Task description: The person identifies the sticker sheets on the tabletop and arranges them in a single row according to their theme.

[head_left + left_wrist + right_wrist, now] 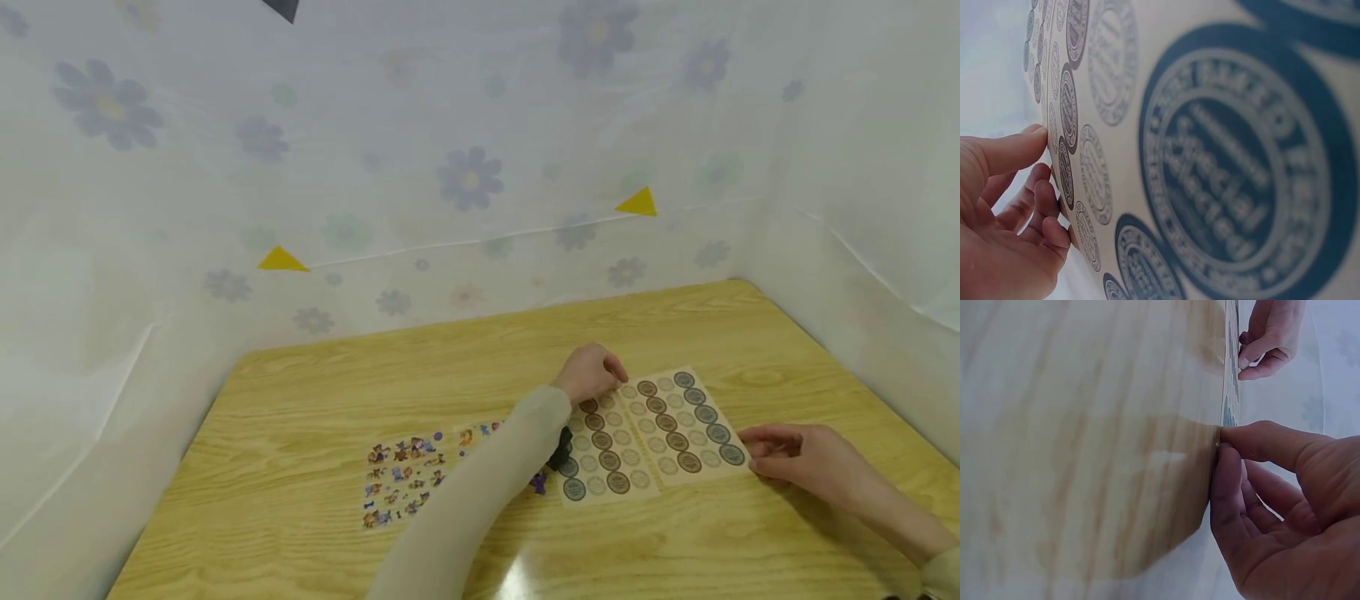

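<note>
Two cream sheets of round label stickers lie side by side on the wooden table: a right sticker sheet (678, 429) and a left sticker sheet (609, 450). My left hand (588, 372) is at the far edge where the sheets meet; its thumb and curled fingers pinch the right sheet's far left corner. In the left wrist view, the left hand (1013, 212) has its thumb on the sheet's edge. My right hand (813, 458) pinches the right sheet's near right corner. In the right wrist view, the thumb and index finger of the right hand (1272, 494) meet at that corner.
Colourful cartoon sticker sheets (401, 479) lie left of the label sheets, partly hidden under my left sleeve (480, 492). A dark object (560, 450) shows beside the sleeve. White flowered sheeting (472, 242) surrounds the table (300, 400) at the back and sides.
</note>
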Demonstrator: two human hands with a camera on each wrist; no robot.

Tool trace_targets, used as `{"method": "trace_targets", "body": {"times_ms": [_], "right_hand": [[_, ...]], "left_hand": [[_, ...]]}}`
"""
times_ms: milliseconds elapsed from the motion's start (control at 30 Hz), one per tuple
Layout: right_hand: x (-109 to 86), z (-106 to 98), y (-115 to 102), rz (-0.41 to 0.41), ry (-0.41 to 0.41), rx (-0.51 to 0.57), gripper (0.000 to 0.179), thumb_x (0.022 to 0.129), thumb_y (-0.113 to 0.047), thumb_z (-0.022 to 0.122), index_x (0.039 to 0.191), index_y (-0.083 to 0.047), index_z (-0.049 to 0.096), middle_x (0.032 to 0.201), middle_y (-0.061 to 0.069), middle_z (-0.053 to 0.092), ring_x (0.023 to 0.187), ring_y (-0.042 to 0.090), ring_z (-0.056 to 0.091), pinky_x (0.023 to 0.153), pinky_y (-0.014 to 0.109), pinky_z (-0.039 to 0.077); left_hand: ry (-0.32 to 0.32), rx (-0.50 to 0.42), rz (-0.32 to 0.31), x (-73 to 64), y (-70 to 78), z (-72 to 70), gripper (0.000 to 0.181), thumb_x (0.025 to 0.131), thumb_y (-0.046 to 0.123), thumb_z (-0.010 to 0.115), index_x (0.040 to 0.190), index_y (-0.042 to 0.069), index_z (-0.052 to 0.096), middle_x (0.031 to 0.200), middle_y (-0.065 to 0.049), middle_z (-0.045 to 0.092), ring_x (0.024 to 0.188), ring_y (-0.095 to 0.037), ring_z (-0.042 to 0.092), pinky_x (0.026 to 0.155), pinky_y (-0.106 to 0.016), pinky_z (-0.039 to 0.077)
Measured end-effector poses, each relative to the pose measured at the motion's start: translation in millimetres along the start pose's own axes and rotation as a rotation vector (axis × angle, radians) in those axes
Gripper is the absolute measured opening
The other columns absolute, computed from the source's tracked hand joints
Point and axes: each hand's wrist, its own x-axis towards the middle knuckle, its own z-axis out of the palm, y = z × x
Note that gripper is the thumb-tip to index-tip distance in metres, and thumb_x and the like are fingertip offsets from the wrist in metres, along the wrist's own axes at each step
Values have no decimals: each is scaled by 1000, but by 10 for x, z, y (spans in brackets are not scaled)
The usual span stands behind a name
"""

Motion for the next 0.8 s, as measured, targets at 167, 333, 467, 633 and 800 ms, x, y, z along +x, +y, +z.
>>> {"method": "trace_targets", "body": {"times_ms": [167, 333, 467, 633, 800], "right_hand": [[24, 33, 59, -83, 11, 32, 40, 83, -12, 78, 117, 7, 67, 81, -5, 68, 73, -2, 58, 64, 17, 45], [43, 28, 135, -134, -14, 120, 35, 85, -5, 74, 117, 8, 66, 81, -8, 67, 71, -1, 58, 61, 17, 45], [51, 41, 144, -142, -20, 156, 34, 85, -3, 74, 117, 8, 66, 81, -7, 66, 70, 0, 57, 59, 18, 45], [66, 34, 146, -138, -23, 156, 38, 86, -5, 73, 119, 11, 63, 81, -6, 67, 69, 2, 57, 59, 20, 46], [68, 36, 140, -122, -24, 181, 42, 88, -6, 72, 126, 8, 60, 81, -6, 67, 63, 5, 56, 54, 25, 48]], "left_hand": [[-5, -8, -2, -5, -10, -4, 14, 92, 4, 66, 91, 12, 77, 86, 5, 66, 68, -10, 57, 59, -21, 47], [-4, -12, 3, -5, -7, -10, 14, 92, 4, 65, 91, 12, 78, 84, 5, 67, 67, -10, 57, 58, -21, 47], [-6, -8, 7, 0, -20, -20, 14, 92, 4, 66, 91, 11, 78, 83, 5, 67, 67, -10, 57, 58, -20, 47], [-29, -27, 17, 0, -45, -33, 14, 93, 4, 65, 96, 11, 77, 84, 5, 67, 68, -9, 57, 59, -21, 47], [-62, -92, 47, -25, -115, -84, 14, 93, 6, 65, 102, 10, 76, 86, 6, 66, 71, -10, 58, 63, -22, 47]]}}
